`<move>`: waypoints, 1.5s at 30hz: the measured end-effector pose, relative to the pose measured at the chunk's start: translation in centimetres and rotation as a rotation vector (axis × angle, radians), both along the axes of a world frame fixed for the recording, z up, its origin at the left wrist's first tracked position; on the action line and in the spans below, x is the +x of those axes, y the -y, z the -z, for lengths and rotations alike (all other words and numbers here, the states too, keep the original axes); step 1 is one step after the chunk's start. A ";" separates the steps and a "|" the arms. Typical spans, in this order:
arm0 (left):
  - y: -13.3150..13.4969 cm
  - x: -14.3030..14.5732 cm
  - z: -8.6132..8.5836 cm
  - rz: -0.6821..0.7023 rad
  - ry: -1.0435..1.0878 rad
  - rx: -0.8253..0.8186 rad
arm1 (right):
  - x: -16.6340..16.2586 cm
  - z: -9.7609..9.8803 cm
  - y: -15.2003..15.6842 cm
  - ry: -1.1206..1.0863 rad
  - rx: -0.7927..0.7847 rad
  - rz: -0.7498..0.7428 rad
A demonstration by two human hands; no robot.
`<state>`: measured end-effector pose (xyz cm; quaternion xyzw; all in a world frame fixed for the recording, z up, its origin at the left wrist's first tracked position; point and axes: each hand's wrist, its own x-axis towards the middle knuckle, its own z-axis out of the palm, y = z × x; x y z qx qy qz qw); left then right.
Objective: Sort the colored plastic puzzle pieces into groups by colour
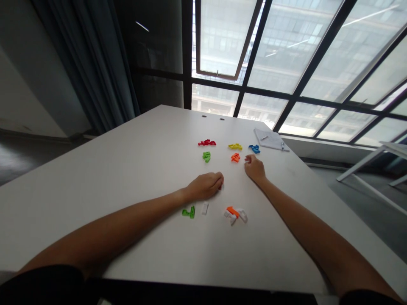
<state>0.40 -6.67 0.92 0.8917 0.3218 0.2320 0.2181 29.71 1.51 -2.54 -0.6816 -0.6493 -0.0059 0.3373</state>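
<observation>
My left hand [206, 185] rests low over the white table, fingers curled together; a pale bit shows at the fingertips, too small to name. My right hand [255, 168] is beside the pile of orange plastic pieces [235, 157], its fingers bent and slightly apart, with nothing visible in them. Behind it lie blue pieces [254, 148] and yellow pieces [235, 146]. Red pieces [207, 142] and light green pieces [206, 156] sit further left. Nearer me are green pieces [188, 212], a white block [205, 208], and white pieces [242, 214] around an orange piece [232, 211].
Paper sheets [270, 139] with pens on them lie near the right edge of the white table [133, 169]. Two dark round spots mark its far end. Beyond are large windows, a dark curtain [92, 63] at left and a white-framed stool [362, 165] at right.
</observation>
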 end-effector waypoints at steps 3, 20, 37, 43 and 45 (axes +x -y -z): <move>0.3 -0.4 -0.3 0.155 -0.005 -0.032 | -0.5 0.1 4.1 0.034 0.053 -0.153; 1.9 0.9 -0.8 0.254 0.068 -0.067 | -2.5 -0.7 7.5 0.238 0.147 -0.576; 2.9 1.6 -0.4 0.260 -0.003 0.230 | -2.6 -0.5 7.3 0.275 0.128 -0.559; 2.0 0.6 -0.9 0.449 -0.045 0.085 | -2.5 -0.6 7.4 0.288 0.115 -0.560; 1.9 0.8 -0.8 0.458 -0.029 0.078 | -2.5 -0.6 7.4 0.287 0.111 -0.564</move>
